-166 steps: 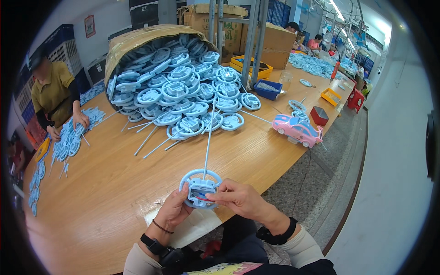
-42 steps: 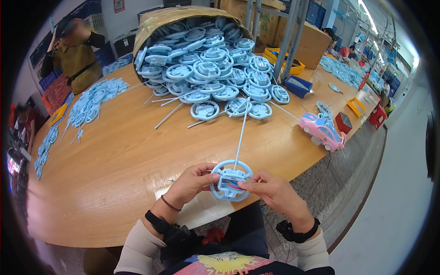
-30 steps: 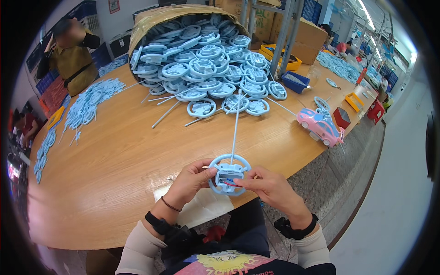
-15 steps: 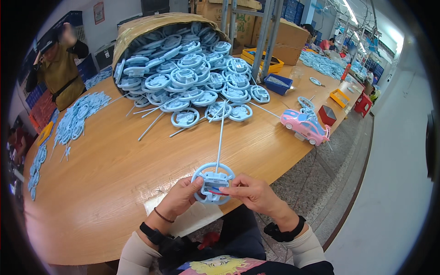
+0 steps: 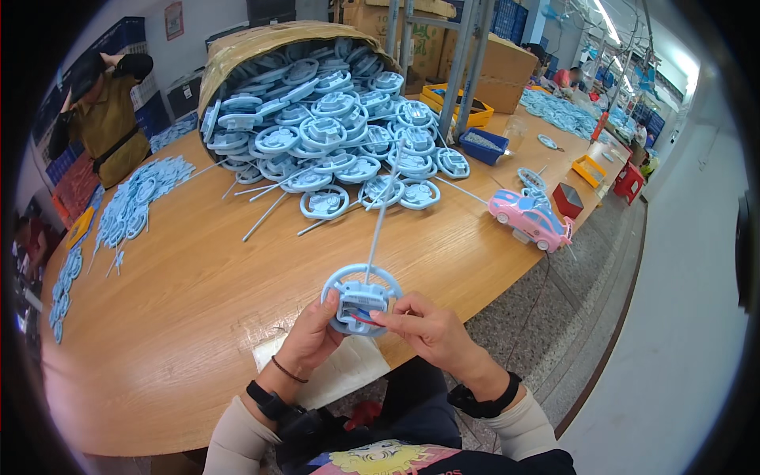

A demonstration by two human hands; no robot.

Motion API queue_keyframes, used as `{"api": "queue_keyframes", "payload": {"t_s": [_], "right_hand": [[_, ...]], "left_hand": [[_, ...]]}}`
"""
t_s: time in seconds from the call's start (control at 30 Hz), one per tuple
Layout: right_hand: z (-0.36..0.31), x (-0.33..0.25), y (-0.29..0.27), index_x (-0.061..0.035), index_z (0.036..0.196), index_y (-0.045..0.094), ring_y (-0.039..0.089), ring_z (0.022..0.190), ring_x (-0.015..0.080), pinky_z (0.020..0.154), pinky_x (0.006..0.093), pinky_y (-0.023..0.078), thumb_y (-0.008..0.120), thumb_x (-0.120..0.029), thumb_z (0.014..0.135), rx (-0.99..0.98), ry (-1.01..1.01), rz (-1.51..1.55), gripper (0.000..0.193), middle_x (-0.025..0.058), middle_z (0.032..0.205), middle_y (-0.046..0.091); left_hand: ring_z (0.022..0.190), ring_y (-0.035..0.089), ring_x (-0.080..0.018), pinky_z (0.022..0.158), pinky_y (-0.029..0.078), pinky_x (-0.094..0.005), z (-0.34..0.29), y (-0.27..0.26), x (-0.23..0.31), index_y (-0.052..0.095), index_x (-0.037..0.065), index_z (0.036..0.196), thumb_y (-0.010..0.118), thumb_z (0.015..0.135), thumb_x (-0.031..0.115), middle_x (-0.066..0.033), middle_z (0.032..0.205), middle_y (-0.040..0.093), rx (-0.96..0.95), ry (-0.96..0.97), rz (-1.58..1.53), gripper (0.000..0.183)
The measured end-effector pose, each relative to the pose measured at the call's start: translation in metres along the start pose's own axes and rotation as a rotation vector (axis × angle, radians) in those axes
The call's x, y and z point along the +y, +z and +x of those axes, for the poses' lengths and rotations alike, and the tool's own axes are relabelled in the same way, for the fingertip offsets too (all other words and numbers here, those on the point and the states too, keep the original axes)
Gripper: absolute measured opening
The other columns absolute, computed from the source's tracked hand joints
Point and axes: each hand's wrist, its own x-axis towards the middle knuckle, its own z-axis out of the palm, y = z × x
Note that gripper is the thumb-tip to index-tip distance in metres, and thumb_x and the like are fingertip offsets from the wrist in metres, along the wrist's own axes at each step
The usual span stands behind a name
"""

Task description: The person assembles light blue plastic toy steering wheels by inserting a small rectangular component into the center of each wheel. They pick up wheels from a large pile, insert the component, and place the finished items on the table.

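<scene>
A light blue steering-wheel-shaped toy remote control [image 5: 362, 290] is held over the table's near edge, its long thin rod slanting away from me. An open compartment in its middle faces up, with a red wire or strip [image 5: 362, 320] and a bit of blue at its lower part. My left hand [image 5: 313, 336] is closed round the wheel's left rim, thumb on top. My right hand [image 5: 431, 332] is closed at its right side, fingertips by the compartment and the red strip. Whether they also pinch the strip is hard to see.
A big sack [image 5: 226, 67] lies on its side, spilling similar blue wheels across the wooden table [image 5: 214, 293]. At the right stand a pink toy car [image 5: 529, 222], a red box [image 5: 566, 199] and a blue bin [image 5: 483, 146]. A white sheet [image 5: 340, 372] lies under my hands. Another person [image 5: 107, 111] is at the far left.
Both my hands have moved the remote control slightly up and to the left, and its rod leans a little more to the right. The other person's raised hands have moved behind their head.
</scene>
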Motion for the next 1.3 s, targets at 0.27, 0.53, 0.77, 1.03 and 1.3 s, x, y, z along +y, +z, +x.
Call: {"api": "queue_keyframes", "payload": {"t_s": [0.27,0.53,0.77,1.03,1.3], "right_hand": [[0.002,0.002,0.008,-0.0139,0.105,0.066,0.056,0.068,0.0172,0.058,0.0272,0.045,0.062,0.002,0.076,-0.049,0.046,-0.040,0.033,0.0040,0.082,0.054],[0.002,0.013,0.006,-0.0133,0.105,0.066,0.054,0.069,0.0164,0.059,0.0261,0.043,0.062,0.000,0.079,-0.095,0.088,0.057,0.030,0.0041,0.081,0.053],[-0.003,0.019,0.003,-0.0156,0.108,0.065,0.054,0.066,0.0172,0.057,0.0264,0.044,0.062,-0.001,0.078,-0.011,0.154,0.144,0.034,0.0049,0.080,0.053],[0.010,0.025,0.007,-0.0159,0.107,0.065,0.056,0.067,0.0182,0.058,0.0281,0.044,0.062,-0.002,0.077,-0.050,0.173,0.070,0.033,0.0056,0.080,0.054],[0.010,0.027,0.000,-0.0157,0.103,0.066,0.056,0.067,0.0191,0.059,0.0285,0.046,0.062,-0.002,0.077,-0.063,0.123,0.090,0.030,0.0050,0.080,0.054]], "left_hand": [[0.092,0.061,-0.0157,0.083,0.050,-0.0320,0.005,-0.007,-0.006,0.053,0.005,0.109,0.050,0.092,0.031,-0.0070,0.102,0.062,0.132,0.036,-0.079,0.032],[0.087,0.062,-0.0135,0.080,0.051,-0.0287,0.008,-0.009,-0.003,0.056,0.005,0.105,0.050,0.092,0.031,-0.0056,0.099,0.063,0.192,-0.019,0.003,0.030],[0.079,0.062,-0.0110,0.073,0.053,-0.0272,0.010,-0.029,0.031,0.058,0.005,0.104,0.049,0.093,0.030,-0.0029,0.091,0.063,0.300,0.035,0.100,0.029],[0.085,0.060,-0.0114,0.075,0.052,-0.0272,0.014,-0.018,0.001,0.056,0.005,0.110,0.053,0.091,0.020,-0.0034,0.097,0.063,0.287,0.061,0.028,0.024],[0.088,0.060,-0.0128,0.078,0.051,-0.0283,0.017,-0.016,-0.006,0.055,0.005,0.111,0.053,0.091,0.020,-0.0036,0.098,0.062,0.287,0.105,-0.001,0.025]]}}
